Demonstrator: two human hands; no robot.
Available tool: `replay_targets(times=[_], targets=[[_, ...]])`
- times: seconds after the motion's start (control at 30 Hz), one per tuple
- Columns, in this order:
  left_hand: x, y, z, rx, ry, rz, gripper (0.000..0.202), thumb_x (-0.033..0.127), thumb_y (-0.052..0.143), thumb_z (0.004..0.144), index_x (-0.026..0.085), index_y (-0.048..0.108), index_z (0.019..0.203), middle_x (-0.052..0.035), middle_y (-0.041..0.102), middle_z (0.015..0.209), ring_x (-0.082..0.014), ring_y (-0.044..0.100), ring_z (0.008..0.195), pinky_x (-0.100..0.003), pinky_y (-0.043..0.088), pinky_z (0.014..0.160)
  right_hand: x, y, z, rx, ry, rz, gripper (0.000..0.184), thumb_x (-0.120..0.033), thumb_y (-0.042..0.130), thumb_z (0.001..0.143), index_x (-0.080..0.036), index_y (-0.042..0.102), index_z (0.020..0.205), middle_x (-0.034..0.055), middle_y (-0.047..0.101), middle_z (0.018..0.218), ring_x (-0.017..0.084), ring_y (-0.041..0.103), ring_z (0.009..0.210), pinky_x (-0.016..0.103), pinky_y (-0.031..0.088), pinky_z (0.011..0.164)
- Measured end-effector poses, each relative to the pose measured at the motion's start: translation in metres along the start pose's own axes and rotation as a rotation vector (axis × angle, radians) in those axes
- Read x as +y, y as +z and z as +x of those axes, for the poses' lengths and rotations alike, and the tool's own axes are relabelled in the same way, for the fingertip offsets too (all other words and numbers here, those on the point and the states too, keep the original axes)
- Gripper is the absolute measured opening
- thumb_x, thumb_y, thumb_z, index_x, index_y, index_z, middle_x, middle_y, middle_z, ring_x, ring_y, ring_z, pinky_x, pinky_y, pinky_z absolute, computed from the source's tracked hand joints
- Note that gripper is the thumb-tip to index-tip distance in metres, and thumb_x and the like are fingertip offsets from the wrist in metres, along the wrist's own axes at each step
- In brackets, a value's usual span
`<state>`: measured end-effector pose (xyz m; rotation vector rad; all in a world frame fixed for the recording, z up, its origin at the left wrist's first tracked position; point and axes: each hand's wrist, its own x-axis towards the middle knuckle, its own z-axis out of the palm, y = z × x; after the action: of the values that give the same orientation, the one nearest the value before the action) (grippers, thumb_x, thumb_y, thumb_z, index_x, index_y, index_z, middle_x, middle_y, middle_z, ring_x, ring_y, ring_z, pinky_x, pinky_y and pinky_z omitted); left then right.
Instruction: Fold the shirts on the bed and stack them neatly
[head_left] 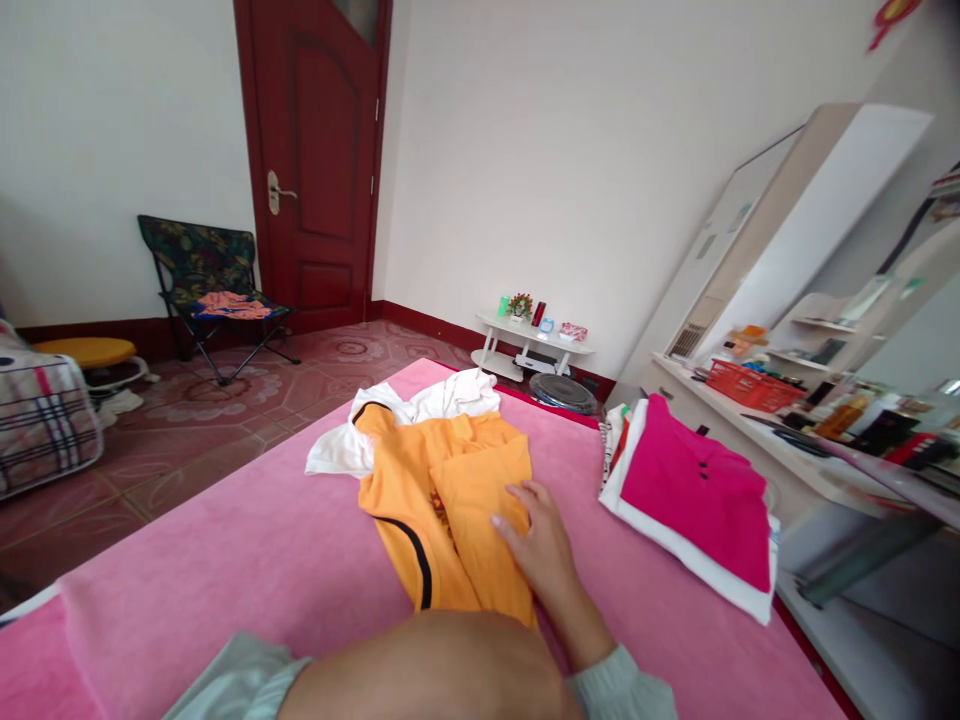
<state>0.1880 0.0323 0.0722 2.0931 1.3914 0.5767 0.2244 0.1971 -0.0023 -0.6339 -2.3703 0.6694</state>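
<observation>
A yellow-orange shirt (480, 480) with black trim lies partly folded on the pink bed cover (285, 560). One side of it is laid over the front, partly covering a dark print. My right hand (541, 535) rests at its right edge, fingers spread and slightly bent, touching the cloth. My left hand (427, 665) reaches across the bottom of the view, very close to the camera. Its fingers are hidden, and it covers the near end of the shirt. Behind the shirt lies a crumpled white garment (450, 393).
Folded clothes with a magenta shirt (694, 490) on top form a stack at the right. Beyond it stands a dresser with a red basket (752, 385) and bottles. A folding chair (202, 265) holding cloth, a yellow stool (86, 350) and a plaid bag (45, 425) are at the left.
</observation>
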Motion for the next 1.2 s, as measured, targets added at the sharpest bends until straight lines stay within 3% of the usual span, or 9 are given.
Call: replay_targets(times=[0.17, 0.37, 0.47, 0.57, 0.7, 0.8, 0.97, 1.03, 1.2], targets=[[-0.014, -0.045, -0.018, 0.157, -0.133, 0.179, 0.021, 0.033, 0.066, 0.077, 0.026, 0.071, 0.097, 0.0005, 0.072, 0.086, -0.0176, 0.065, 0.076, -0.023, 0.045, 0.064, -0.042, -0.004, -0.015, -0.347, -0.035, -0.122, 0.013, -0.031, 0.060, 0.071, -0.023, 0.069, 0.074, 0.0035, 0.068, 0.076, 0.021, 0.062, 0.071, 0.028, 0.045, 0.063], [-0.037, -0.087, -0.043, 0.404, -0.538, 0.343, 0.023, 0.036, 0.060, 0.079, 0.025, 0.070, 0.098, -0.0015, 0.071, 0.085, -0.0194, 0.063, 0.080, -0.025, 0.041, 0.066, -0.033, -0.009, -0.012, -0.323, 0.015, -0.076, 0.015, -0.016, 0.051, 0.064, -0.019, 0.056, 0.051, -0.0022, 0.058, 0.050, 0.012, 0.051, 0.048, 0.022, 0.030, 0.047], [-0.051, -0.099, -0.053, 0.464, -0.661, 0.386, 0.022, 0.037, 0.060, 0.079, 0.026, 0.071, 0.094, -0.0020, 0.070, 0.085, -0.0199, 0.063, 0.080, -0.026, 0.041, 0.065, -0.001, -0.039, 0.006, -0.077, 0.209, 0.128, 0.018, -0.019, 0.052, 0.064, -0.018, 0.051, 0.047, -0.0027, 0.052, 0.043, 0.012, 0.049, 0.044, 0.022, 0.034, 0.044], [-0.068, -0.107, -0.061, 0.499, -0.774, 0.454, 0.019, 0.034, 0.059, 0.078, 0.025, 0.071, 0.090, -0.0033, 0.070, 0.088, -0.0218, 0.063, 0.081, -0.028, 0.042, 0.066, 0.030, -0.074, 0.021, 0.425, 0.377, 0.488, 0.014, -0.029, 0.060, 0.065, -0.017, 0.055, 0.059, -0.0020, 0.057, 0.054, 0.013, 0.055, 0.050, 0.024, 0.045, 0.048], [-0.089, -0.107, -0.066, 0.500, -0.871, 0.477, 0.020, 0.025, 0.059, 0.076, 0.025, 0.072, 0.091, -0.0057, 0.071, 0.093, -0.0259, 0.064, 0.091, -0.032, 0.045, 0.075, 0.039, -0.093, 0.028, 0.928, 0.307, 0.716, 0.036, -0.033, 0.070, 0.061, -0.018, 0.058, 0.091, 0.0031, 0.063, 0.093, 0.017, 0.064, 0.084, 0.031, 0.055, 0.072], [-0.103, -0.100, -0.067, 0.463, -0.860, 0.448, 0.030, 0.022, 0.061, 0.073, 0.025, 0.071, 0.101, -0.0069, 0.070, 0.103, -0.0264, 0.063, 0.100, -0.033, 0.046, 0.082, 0.014, -0.089, 0.022, 0.589, 0.252, 0.606, 0.047, -0.035, 0.069, 0.065, -0.018, 0.059, 0.107, 0.0073, 0.064, 0.103, 0.019, 0.063, 0.094, 0.032, 0.054, 0.075], [-0.122, -0.092, -0.071, 0.296, -0.765, 0.324, 0.069, 0.031, 0.081, 0.049, 0.026, 0.065, 0.116, -0.0072, 0.067, 0.115, -0.0278, 0.062, 0.105, -0.030, 0.046, 0.089, -0.040, -0.062, -0.011, -0.629, 0.041, 0.315, 0.075, -0.029, 0.080, 0.050, -0.026, 0.059, 0.122, 0.0064, 0.063, 0.118, 0.020, 0.064, 0.082, 0.029, 0.052, 0.068], [-0.126, -0.090, -0.072, 0.257, -0.698, 0.287, 0.078, 0.025, 0.083, 0.043, 0.026, 0.064, 0.118, -0.0080, 0.062, 0.122, -0.0295, 0.059, 0.111, -0.032, 0.045, 0.093, -0.049, -0.045, -0.023, -0.685, -0.051, 0.091, 0.070, -0.021, 0.080, 0.044, -0.027, 0.065, 0.113, 0.0048, 0.062, 0.119, 0.021, 0.063, 0.082, 0.027, 0.048, 0.068], [-0.130, -0.081, -0.069, 0.211, -0.709, 0.384, 0.079, 0.001, 0.075, 0.039, 0.023, 0.065, 0.114, -0.0146, 0.049, 0.137, -0.0386, 0.036, 0.132, -0.043, 0.038, 0.102, -0.032, -0.032, -0.014, -0.377, -0.037, -0.104, 0.013, -0.012, 0.056, 0.060, -0.021, 0.066, 0.064, -0.0013, 0.065, 0.068, 0.014, 0.057, 0.062, 0.022, 0.037, 0.059]])
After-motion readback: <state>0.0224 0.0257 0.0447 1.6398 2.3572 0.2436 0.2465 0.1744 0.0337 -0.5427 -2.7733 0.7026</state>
